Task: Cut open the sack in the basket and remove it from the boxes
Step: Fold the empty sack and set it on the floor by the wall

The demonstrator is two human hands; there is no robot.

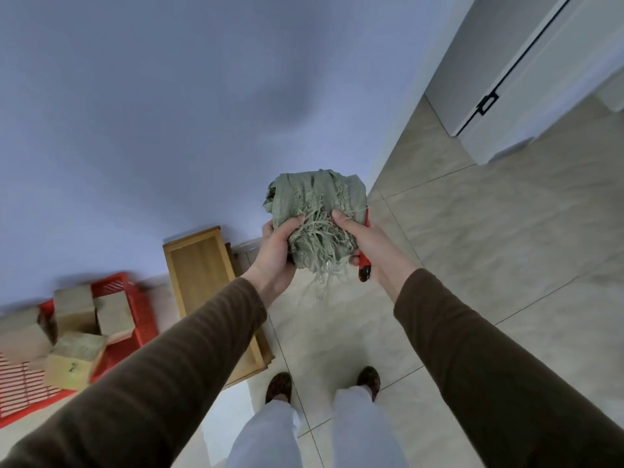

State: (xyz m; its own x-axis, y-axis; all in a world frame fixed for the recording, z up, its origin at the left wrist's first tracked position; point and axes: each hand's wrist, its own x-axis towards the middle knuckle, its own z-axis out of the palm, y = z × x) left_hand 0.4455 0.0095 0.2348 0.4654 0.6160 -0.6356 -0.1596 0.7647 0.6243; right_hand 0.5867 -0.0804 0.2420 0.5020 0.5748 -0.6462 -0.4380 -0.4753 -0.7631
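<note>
Sack [314, 211] bunched in hands — boxes [76, 332] far left.

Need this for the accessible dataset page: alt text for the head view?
Both hands, left and right, hold a balled-up green sack at chest height; the right also grips a red cutter. At lower left, cardboard boxes sit uncovered in a red basket.

A plain wall [152, 113] painted pale blue-violet fills the upper left, evenly lit with one soft shadow on it. The floor [506, 248] is large beige tiles with thin dark grout lines (faintly glossy). A shallow wooden tray-like frame [199, 265] lies on the floor touching the wall's foot, and a white door [540, 79] with a black handle stands at upper right
</note>
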